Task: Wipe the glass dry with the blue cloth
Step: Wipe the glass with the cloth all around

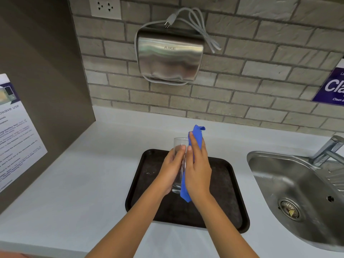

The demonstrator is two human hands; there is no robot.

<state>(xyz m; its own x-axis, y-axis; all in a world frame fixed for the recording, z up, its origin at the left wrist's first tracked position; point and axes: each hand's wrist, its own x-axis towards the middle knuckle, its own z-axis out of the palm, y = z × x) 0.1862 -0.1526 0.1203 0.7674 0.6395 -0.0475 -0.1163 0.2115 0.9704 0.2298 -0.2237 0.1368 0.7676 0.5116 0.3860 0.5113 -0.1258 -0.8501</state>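
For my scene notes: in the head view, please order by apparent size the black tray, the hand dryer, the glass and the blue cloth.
1. black tray
2. hand dryer
3. glass and blue cloth: look alike, both partly hidden by the hands, so not ranked.

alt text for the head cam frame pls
Over a dark tray on a white counter, the left hand holds a clear glass upright while the right hand presses a blue cloth against its side. A steel sink sits to the right.

tray [226, 198]: on your counter [78, 183], dead centre
sink [275, 175]: right of it
dryer [169, 56]: on the wall behind
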